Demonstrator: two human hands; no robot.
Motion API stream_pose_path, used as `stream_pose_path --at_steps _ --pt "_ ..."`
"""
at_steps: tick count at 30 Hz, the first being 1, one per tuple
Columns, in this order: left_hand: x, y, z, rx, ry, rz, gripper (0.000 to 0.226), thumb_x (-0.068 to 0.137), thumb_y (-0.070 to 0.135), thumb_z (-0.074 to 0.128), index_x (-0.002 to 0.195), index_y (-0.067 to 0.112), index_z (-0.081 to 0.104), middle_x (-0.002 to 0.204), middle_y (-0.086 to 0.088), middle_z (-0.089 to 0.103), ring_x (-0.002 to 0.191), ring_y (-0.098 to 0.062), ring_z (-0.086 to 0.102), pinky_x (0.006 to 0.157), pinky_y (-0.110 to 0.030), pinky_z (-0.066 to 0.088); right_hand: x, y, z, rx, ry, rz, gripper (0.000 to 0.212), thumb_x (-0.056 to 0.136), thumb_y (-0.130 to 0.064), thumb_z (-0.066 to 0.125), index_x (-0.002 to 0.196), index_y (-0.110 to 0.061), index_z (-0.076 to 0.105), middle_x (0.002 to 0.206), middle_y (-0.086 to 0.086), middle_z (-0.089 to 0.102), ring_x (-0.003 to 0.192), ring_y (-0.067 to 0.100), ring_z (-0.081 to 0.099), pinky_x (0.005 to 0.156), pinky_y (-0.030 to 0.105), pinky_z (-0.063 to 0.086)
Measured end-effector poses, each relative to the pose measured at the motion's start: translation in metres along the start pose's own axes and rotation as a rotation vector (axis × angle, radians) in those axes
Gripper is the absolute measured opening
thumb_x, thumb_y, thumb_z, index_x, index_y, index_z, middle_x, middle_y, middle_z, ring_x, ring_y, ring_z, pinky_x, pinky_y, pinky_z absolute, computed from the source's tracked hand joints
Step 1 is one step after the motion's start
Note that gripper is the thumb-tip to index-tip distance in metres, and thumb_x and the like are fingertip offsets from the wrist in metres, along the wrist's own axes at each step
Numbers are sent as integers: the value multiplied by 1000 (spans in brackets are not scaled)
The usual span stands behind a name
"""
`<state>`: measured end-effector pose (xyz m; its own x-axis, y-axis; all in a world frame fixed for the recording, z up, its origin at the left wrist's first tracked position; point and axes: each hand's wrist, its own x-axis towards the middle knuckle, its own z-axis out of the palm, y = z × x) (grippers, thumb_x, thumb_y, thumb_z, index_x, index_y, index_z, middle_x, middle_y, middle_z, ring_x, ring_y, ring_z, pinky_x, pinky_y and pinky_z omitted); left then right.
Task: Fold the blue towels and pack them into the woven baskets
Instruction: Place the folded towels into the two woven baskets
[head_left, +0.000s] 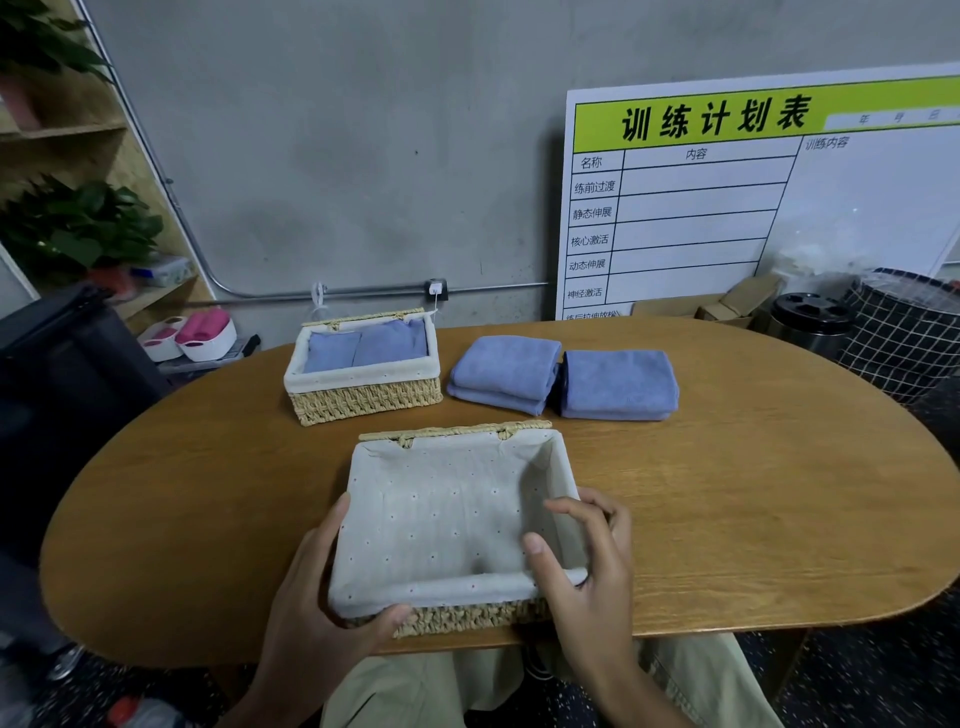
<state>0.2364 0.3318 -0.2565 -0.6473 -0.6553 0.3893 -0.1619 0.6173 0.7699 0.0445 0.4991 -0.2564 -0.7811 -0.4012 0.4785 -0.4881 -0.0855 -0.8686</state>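
Fingers (582, 506) of my right hand (587, 566) and left hand (311, 587) grip the empty basket's (447, 519) near corners; folded blue towels (618, 382) lie beyond, to the right, nearer my right hand.

left hand (317, 597): fingers curled, gripping | right hand (587, 561): curled, gripping

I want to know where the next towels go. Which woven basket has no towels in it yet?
The near basket between both hands shows only its bare liner; the far basket already holds blue towels.
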Motion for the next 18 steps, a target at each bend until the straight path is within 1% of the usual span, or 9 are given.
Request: stream_pose_path --at_steps 3,5,8,13,16,18 --pt "0 1 0 -2 -11 -23 113 50 53 86 147 58 27 141 19 51 131 -9 52 101 -46 52 0 1 0 -3 -8 14 34 75 -56 69 104 -38 66 125 -2 47 126 17 45 100 30 39" --pt "2 3 -1 -20 -22 -50 112 50 53 85 144 63 25 141 19 51 130 -10 52 101 -46 52 3 1 0 -5 -18 30 39 75 -62 67 105 -37 66 124 -4 47 125 14 45 100 29 39" --pt "6 7 -1 -24 -53 -83 111 51 57 84 142 68 22 144 20 48 132 -11 50 104 -47 50 10 2 0 -10 -32 33 37 77 -62 65 104 -38 65 119 -9 48 123 11 47 100 30 40" --pt "13 11 -2 -45 -76 -134 108 55 55 84 142 68 21 144 25 46 133 -8 48 104 -48 50 19 5 1 -17 -65 65 31 79 -60 62 104 -42 62 118 -13 48 121 7 47 100 28 39" --pt "17 12 -1 -35 -85 -153 107 56 56 83 142 67 21 145 26 44 135 -6 46 105 -49 49 25 6 -1 -52 -94 66 35 78 -62 62 107 -43 62 118 -15 48 120 5 47 98 27 39" --pt "20 11 -2 -31 -111 -167 107 56 57 83 142 67 21 147 26 42 136 -7 44 106 -50 48 29 8 -6 -83 -144 72 38 77 -66 60 109 -45 60 117 -19 46 119 3 45 96 24 38"
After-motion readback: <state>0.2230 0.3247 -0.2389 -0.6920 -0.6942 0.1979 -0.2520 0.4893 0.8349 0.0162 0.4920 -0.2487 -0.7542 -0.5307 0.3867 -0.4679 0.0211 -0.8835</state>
